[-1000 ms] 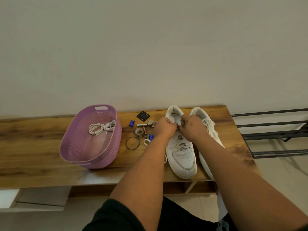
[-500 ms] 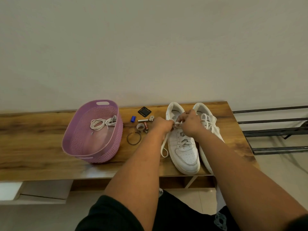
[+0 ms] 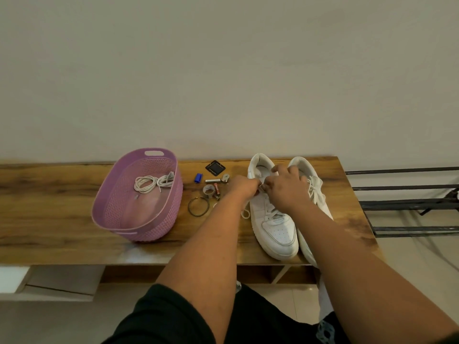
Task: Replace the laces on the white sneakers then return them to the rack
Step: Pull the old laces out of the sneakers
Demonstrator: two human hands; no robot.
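— White leather was the first thing I noticed, nearest the table's [image 3: 62,249] front edge: the toe of the left-hand sneaker [image 3: 275,227], pointing back at the person. Its partner, the right-hand sneaker [image 3: 314,192], lay touching it, half behind the forearm.

— And the hands?

— Both met over the top eyelets of the left-hand one. The left hand [image 3: 242,186] had its fingers curled in, pinching the lace [image 3: 246,214] by the look of it; the right hand [image 3: 285,187] was bunched against it, fingertips tucked onto the same lace (I couldn't see the tips themselves). A loop of it hung off the shoe's side.

— Anything likely to go wrong?

— I'd say a hard tug could drag the shoe toward the front edge, since neither hand pinned it. That loose loop could also sweep into the small clutter just beside it: a bangle [image 3: 198,206], a battery [image 3: 217,188], a blue cap [image 3: 198,177].

— Spare laces?

— Coiled laces [image 3: 154,182] sat farther left in the purple basket [image 3: 159,219]. The rack [image 3: 409,202] stood beyond the table's right end.
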